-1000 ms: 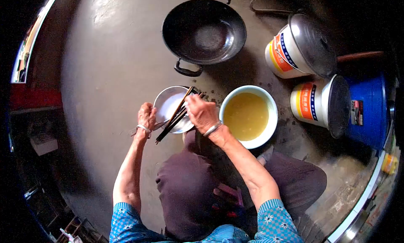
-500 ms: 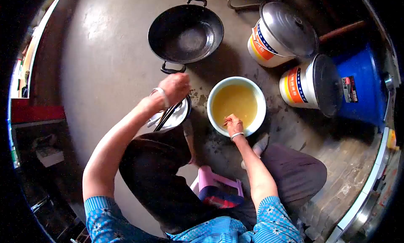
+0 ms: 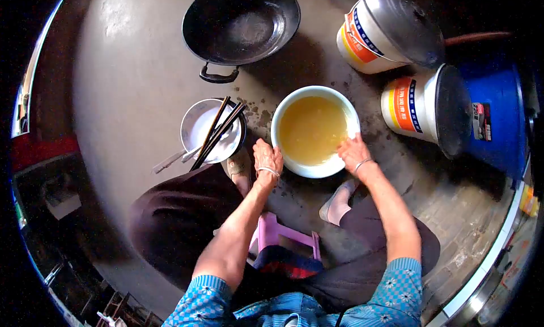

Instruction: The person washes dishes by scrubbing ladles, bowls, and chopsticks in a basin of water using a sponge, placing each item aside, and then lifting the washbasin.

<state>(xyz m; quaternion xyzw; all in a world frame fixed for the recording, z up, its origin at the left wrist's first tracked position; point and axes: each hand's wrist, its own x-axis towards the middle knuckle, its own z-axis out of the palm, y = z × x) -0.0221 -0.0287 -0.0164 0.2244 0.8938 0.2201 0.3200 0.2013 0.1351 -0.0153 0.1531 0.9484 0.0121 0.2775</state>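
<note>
A pale basin [image 3: 316, 171] of cloudy yellowish liquid stands on the floor in front of me. My right hand [image 3: 355, 152] grips its lower right rim, thumb side over the edge. At the lower left rim is my left hand [image 3: 267, 158], its fingers bent along the outside and the thumb against the basin; its fingertips are partly hidden. Left of it sits a white bowl [image 3: 194, 120] holding whitish contents. Dark chopsticks [image 3: 218, 131] lie across this bowl, and a light-handled utensil [image 3: 170, 161] leans over its near edge.
A black wok [image 3: 226, 55] rests on the floor ahead. Two lidded white buckets, one farther [image 3: 362, 44] and one nearer [image 3: 402, 109], stand at the right beside a blue tub [image 3: 498, 112]. A pink stool [image 3: 277, 231] is between my legs. Wet spots mark the floor around the basin.
My left hand has left the chopsticks on the bowl and come across to the basin's left side. My right hand has risen out of the liquid and moved to the right rim.
</note>
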